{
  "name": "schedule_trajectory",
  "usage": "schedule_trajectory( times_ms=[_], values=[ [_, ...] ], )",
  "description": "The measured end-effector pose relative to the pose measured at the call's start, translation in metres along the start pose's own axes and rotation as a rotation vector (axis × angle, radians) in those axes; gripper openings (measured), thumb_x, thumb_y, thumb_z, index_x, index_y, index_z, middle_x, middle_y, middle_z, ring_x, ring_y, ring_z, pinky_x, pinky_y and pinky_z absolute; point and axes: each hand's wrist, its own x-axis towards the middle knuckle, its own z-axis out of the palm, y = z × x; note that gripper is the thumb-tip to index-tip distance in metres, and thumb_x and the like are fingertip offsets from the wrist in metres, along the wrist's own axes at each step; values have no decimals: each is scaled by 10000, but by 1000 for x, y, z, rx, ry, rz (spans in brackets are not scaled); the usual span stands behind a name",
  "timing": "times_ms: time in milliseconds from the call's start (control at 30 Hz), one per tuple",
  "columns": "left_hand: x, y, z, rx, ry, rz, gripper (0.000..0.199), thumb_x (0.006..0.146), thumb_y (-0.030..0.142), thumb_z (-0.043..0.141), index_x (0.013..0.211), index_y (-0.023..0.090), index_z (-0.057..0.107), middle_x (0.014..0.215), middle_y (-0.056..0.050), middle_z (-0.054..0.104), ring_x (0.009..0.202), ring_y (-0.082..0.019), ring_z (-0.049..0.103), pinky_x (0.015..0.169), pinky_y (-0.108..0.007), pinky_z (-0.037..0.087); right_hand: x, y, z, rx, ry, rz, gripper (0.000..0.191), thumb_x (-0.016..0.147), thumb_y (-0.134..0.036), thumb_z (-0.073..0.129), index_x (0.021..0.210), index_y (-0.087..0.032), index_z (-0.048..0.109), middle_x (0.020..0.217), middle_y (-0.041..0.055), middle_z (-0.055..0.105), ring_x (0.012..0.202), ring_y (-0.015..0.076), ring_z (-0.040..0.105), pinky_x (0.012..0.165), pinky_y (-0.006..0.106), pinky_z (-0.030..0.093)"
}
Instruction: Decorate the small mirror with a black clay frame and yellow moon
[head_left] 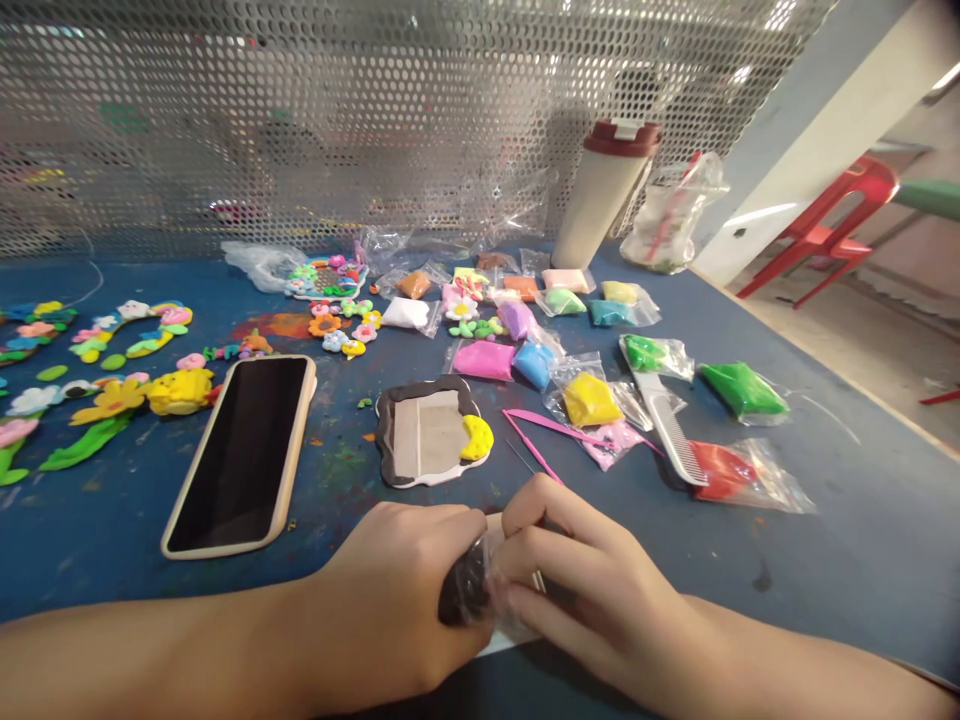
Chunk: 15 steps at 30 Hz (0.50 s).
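Observation:
Near the table's front edge, a clear plastic bag of black modelling clay (466,588) is between my two hands. My left hand (416,580) is closed around the bag's left side. My right hand (574,580) pinches the bag's clear plastic at its right side, fingers bent. A white sheet or card shows partly beneath the hands. Just beyond them lies a small wavy frame (384,440), its left and top border coated in black clay. A yellow clay crescent moon (477,438) sits on its right edge. Pink modelling tools (559,428) rest to the right of it.
A smartphone (244,455) lies at left, near clay flowers and figures (112,400). Several bags of coloured clay, including a yellow one (591,400), spread across the middle and right. A white comb (671,432) touches a red clay bag (724,470). Behind stands a tumbler (596,195).

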Motion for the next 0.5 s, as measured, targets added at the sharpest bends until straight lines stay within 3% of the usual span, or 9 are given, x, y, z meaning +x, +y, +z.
schedule_trajectory(
  times_ms=[267, 500],
  values=[
    [1, 0, -1, 11, -3, 9, 113, 724, 211, 570, 695, 200, 462, 637, 30, 554, 532, -122, 497, 492, -250, 286, 1, -1, -2, 35, 0, 10, 99, 879, -90, 554, 810, -160, 562, 847, 23, 505, 758, 88, 519, 697, 168, 494],
    [-2, -1, -2, -40, 27, -16, 161, 692, 188, 595, 666, 198, 436, 579, 60, 458, 503, -98, 404, 480, -237, 257, 0, 3, -5, 206, 106, 173, 82, 841, -131, 632, 797, -188, 594, 840, 3, 519, 782, 105, 524, 709, 211, 465]
  ],
)
